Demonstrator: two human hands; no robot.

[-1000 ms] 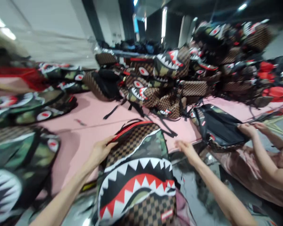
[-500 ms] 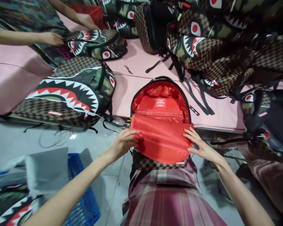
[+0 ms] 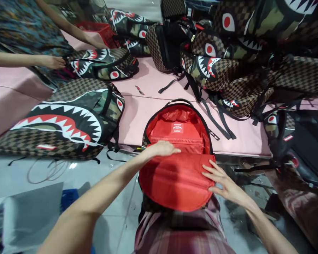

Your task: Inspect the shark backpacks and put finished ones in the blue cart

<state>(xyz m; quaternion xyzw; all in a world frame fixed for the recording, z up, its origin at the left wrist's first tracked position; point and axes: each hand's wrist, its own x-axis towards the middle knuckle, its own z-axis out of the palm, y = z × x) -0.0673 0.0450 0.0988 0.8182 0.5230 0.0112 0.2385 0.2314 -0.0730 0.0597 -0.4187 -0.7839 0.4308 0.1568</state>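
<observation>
An unzipped backpack [image 3: 177, 101] with a red lining leans against the table edge, over the lap. Its front panel [image 3: 175, 190] is folded down toward me, red inside up. My left hand [image 3: 165, 148] reaches across the opening, its fingers closed at the upper edge of the folded panel; the fingertips are partly hidden. On the panel's right edge rests my right hand [image 3: 225, 181], fingers spread. Inside the backpack are a light label [image 3: 177, 127] and a zipped red pocket [image 3: 175, 141].
A shark-mouth backpack [image 3: 60, 120] lies at left on the pink table [image 3: 137, 121]. Another person's hand [image 3: 54, 62] touches a backpack [image 3: 103, 63] behind it. Several backpacks [image 3: 222, 70] are piled at right. A red pen-like item [image 3: 139, 90] lies mid-table.
My left hand has left the panel's left edge and moved right and up to its upper edge. The panel lies flatter, while my right hand stays on its right side. The view has tilted slightly.
</observation>
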